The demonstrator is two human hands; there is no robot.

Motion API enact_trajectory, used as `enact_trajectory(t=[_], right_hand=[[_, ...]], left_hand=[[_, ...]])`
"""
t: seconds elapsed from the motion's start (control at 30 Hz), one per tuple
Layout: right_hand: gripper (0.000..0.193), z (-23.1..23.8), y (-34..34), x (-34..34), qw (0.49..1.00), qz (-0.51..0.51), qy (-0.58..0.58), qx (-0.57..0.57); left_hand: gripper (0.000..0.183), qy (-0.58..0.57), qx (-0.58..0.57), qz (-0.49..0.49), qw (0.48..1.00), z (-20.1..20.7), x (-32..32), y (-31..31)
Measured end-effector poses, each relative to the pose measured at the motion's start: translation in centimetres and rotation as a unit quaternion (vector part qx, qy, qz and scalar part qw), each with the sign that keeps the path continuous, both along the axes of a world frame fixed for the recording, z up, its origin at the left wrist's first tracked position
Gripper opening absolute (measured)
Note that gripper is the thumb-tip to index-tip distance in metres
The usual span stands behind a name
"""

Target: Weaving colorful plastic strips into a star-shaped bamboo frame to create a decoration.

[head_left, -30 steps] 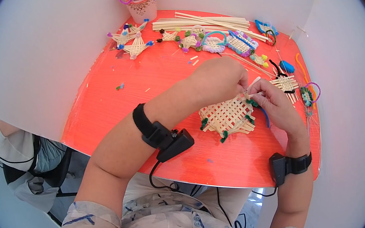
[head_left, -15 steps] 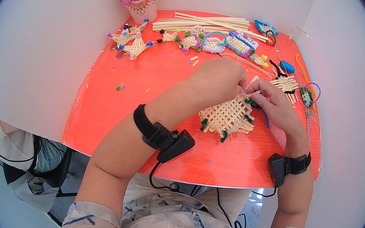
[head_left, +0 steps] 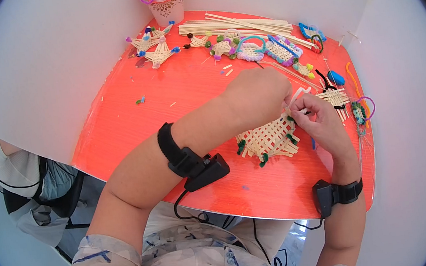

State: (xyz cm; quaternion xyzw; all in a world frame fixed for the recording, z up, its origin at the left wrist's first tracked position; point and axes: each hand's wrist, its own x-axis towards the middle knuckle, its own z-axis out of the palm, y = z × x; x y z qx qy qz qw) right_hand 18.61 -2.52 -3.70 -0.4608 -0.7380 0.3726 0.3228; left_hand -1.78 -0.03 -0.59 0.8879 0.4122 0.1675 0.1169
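Note:
A woven mat of pale flat strips (head_left: 268, 138), with dark green pipe cleaner twisted at its corners, lies tilted on the red table below my hands. My left hand (head_left: 263, 90) curls over its far right corner, back of the hand up; its fingers are pinched there and mostly hidden. From between the fingertips of both hands a white pipe cleaner (head_left: 301, 92) sticks up. My right hand (head_left: 319, 121) pinches the same corner with thumb and forefinger, next to a green tuft (head_left: 290, 118). A blue bit (head_left: 314, 144) shows beneath that hand.
Woven stars (head_left: 159, 53) and pipe-cleaner-edged pieces (head_left: 282, 50) lie along the far side, near loose pale strips (head_left: 234, 26). A pot of pipe cleaners (head_left: 166, 11) stands at the back. At right are a strip weave with black (head_left: 332, 98) and a blue roll (head_left: 335, 78). White partitions enclose the table.
The white pipe cleaner stands out further and more plainly between my hands. My left hand and the mat have shifted slightly right, and less blue shows below my right hand.

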Motion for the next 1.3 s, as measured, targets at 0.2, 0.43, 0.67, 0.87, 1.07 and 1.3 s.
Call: enact_trajectory(t=[0.2, 0.43, 0.67, 0.87, 1.07, 1.3], right_hand=[[0.004, -0.1, -0.2, -0.6, 1.0, -0.008, 0.021, -0.007], [0.007, -0.4, 0.0, -0.4, 0.999, -0.035, -0.006, -0.023], [0.01, -0.4, 0.1, 0.0, 0.999, -0.013, -0.033, -0.007], [0.012, -0.4, 0.0, 0.2, 0.998, -0.013, -0.056, 0.014], [0.013, -0.8, 0.2, 0.1, 0.998, -0.026, -0.058, 0.023], [0.012, -1.5, 0.5, 0.4, 0.998, -0.035, -0.052, 0.029]], left_hand=[[0.015, -0.002, 0.019, -0.014, 1.0, -0.5, 0.1, -0.1], [0.012, -0.014, -0.016, -0.041, 0.999, -0.9, 0.0, 0.3], [0.013, -0.014, -0.012, -0.031, 0.999, -1.7, 0.0, 1.0], [0.014, -0.026, 0.047, -0.064, 0.997, -2.7, 0.0, 1.6], [0.017, -0.07, 0.135, -0.159, 0.976, -3.8, 0.0, 2.3], [0.019, -0.109, 0.185, -0.198, 0.956, -4.4, -0.2, 2.5]])
